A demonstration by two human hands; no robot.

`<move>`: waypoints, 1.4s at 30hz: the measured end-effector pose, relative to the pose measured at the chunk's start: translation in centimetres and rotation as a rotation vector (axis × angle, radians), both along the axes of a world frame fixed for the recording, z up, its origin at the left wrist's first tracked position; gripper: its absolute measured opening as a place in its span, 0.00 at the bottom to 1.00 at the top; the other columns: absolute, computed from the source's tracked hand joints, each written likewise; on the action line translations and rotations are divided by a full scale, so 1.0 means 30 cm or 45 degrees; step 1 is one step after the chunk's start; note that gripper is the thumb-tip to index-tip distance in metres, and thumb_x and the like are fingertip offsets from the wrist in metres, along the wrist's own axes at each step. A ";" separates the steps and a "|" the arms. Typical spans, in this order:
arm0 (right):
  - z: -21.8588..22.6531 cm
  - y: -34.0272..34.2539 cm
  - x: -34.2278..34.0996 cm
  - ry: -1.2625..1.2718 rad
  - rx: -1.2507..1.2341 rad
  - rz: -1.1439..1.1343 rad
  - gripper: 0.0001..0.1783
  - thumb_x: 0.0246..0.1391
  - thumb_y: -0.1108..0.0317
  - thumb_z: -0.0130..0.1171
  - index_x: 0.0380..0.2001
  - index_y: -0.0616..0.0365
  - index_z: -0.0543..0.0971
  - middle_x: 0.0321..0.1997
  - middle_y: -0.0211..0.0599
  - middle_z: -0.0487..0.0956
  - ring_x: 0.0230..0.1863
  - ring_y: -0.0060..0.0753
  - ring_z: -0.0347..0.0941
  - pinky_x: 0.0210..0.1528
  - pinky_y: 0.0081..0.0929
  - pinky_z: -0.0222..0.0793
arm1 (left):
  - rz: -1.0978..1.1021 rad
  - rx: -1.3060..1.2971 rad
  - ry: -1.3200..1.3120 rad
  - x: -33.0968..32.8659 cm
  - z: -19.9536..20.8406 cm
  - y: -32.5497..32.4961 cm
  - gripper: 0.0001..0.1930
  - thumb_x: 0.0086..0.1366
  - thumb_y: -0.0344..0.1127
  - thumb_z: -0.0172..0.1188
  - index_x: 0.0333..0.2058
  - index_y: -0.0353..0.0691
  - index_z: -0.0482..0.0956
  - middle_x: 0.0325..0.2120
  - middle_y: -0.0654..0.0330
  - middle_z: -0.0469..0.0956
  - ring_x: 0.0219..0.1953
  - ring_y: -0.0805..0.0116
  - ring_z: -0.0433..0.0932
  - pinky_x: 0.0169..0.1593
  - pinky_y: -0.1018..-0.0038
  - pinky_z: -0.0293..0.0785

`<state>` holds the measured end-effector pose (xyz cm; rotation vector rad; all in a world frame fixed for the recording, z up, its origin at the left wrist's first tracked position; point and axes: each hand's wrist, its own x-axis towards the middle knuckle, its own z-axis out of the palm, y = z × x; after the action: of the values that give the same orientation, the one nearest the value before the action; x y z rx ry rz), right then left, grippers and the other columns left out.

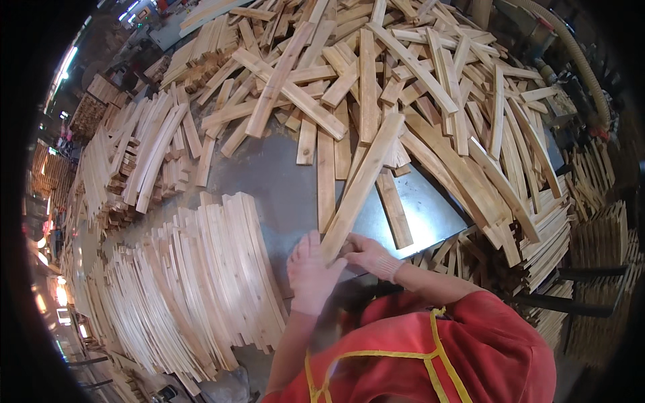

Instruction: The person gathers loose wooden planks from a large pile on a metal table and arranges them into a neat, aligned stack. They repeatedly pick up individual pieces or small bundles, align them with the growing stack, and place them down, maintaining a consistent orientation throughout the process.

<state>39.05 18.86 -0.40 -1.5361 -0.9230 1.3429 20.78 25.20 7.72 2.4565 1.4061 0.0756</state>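
A long pale wooden board (366, 178) slants away from me, its far end lying over the edge of a loose heap of boards. My left hand (313, 270), in a light glove and slightly blurred, grips the near end from the left. From the right side, my right hand (368, 256), gloved too, is closed on the same end with its fingertips partly hidden by the wood. Just left of my left hand stands a tight row of boards (222, 269) set on edge.
Under the wood is a grey metal table (269, 168), its front edge close to me. A big tangled heap of boards (369, 80) covers the far side. Another stack (134, 154) is at the far left. More stacked boards (547, 248) stand at the right, beside dark metal bars (564, 305).
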 end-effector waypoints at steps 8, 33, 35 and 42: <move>0.173 -0.183 0.878 -1.865 -0.108 -0.321 0.45 0.49 0.55 0.75 0.68 0.60 0.72 0.59 0.55 0.81 0.60 0.58 0.77 0.64 0.47 0.74 | 0.334 -1.007 -0.633 -0.067 -0.308 -0.003 0.29 0.65 0.46 0.68 0.60 0.35 0.76 0.45 0.48 0.85 0.42 0.53 0.86 0.49 0.59 0.83; 0.095 -0.297 0.105 -0.371 0.032 -0.609 0.32 0.56 0.71 0.71 0.63 0.62 0.74 0.51 0.40 0.84 0.49 0.34 0.82 0.52 0.30 0.79 | 0.890 -1.587 -1.726 -0.733 -0.086 -0.158 0.22 0.71 0.46 0.69 0.54 0.37 0.78 0.35 0.54 0.84 0.29 0.62 0.84 0.34 0.65 0.85; 0.081 -0.243 -0.047 -0.306 0.094 -0.438 0.34 0.55 0.71 0.70 0.65 0.59 0.72 0.52 0.40 0.83 0.50 0.33 0.81 0.53 0.33 0.79 | 0.887 -1.464 -1.688 -0.733 -0.062 -0.152 0.18 0.71 0.43 0.68 0.51 0.37 0.78 0.33 0.55 0.84 0.27 0.64 0.83 0.32 0.66 0.84; 0.119 0.160 -0.560 -0.619 -0.171 0.237 0.28 0.51 0.60 0.68 0.53 0.61 0.77 0.44 0.51 0.83 0.41 0.44 0.83 0.45 0.42 0.80 | 1.058 -1.127 -1.533 -0.719 -0.030 -0.122 0.11 0.72 0.37 0.64 0.47 0.38 0.77 0.33 0.58 0.82 0.25 0.68 0.81 0.27 0.67 0.81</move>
<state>22.24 23.66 3.16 -1.9683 -1.3225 1.1950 -0.77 21.55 6.81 0.6901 1.2639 0.7561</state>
